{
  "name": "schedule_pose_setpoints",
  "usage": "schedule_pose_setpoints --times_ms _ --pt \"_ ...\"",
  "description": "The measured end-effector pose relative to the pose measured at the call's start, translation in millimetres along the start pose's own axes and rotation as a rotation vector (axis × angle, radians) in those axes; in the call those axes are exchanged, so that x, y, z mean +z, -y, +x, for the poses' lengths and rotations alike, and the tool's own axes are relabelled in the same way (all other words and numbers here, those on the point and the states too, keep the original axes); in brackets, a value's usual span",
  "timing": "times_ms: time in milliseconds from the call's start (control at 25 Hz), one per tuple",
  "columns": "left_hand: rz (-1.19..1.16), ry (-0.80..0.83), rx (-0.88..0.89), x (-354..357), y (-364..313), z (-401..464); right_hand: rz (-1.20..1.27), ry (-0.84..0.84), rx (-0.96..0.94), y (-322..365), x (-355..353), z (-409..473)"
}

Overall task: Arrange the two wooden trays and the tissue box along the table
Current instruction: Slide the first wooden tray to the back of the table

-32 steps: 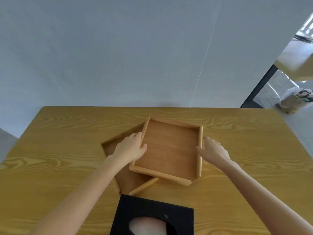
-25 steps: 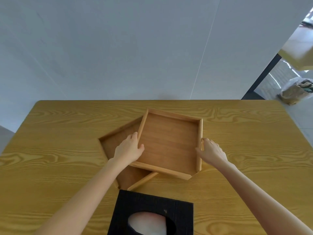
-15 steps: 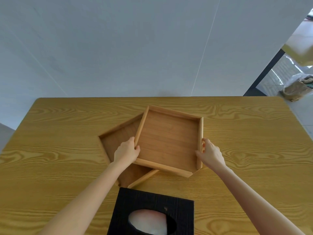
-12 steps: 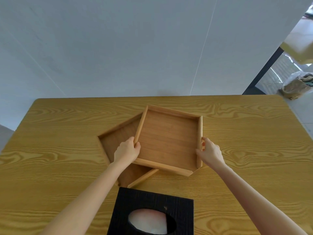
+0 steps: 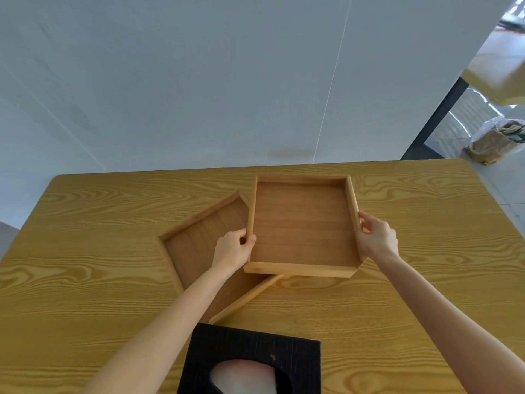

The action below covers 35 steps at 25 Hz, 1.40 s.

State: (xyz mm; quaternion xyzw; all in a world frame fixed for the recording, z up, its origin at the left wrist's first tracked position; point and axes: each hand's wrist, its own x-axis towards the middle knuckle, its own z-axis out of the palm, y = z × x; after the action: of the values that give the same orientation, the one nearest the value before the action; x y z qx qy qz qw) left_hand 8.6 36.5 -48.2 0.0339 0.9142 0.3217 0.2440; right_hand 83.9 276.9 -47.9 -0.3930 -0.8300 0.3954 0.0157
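Note:
Two wooden trays overlap mid-table. The upper tray sits square to me, lifted over the right part of the lower tray, which lies turned at an angle on the table. My left hand grips the upper tray's left rim near its front corner. My right hand grips its right rim. A black tissue box with a white tissue in its oval opening stands at the near edge, just in front of the lower tray's corner.
A grey wall runs just behind the table's far edge. Beyond the table's right end a black frame post and a brown bag on the floor are visible. Bare tabletop stretches to the left and right of the trays.
Both hands have closed on the upper tray's side rims. The tray has turned from skewed to square and shifted right and away, uncovering more of the lower tray.

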Motion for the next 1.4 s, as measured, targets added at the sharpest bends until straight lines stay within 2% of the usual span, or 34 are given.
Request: schedule_pose_setpoints --times_ms 240,680,1120,1400 --pt "-0.051 -0.029 0.045 6 -40 16 0.088 -0.076 0.017 2 -22 29" --pt "-0.035 -0.004 0.031 32 -74 64 0.096 -0.138 0.065 -7 -32 72" --pt "0.122 -0.001 0.014 47 -63 76 0.051 -0.105 0.089 -17 -14 79" --pt "0.187 -0.037 -0.047 26 -25 75 0.087 -0.024 0.048 -5 19 58"
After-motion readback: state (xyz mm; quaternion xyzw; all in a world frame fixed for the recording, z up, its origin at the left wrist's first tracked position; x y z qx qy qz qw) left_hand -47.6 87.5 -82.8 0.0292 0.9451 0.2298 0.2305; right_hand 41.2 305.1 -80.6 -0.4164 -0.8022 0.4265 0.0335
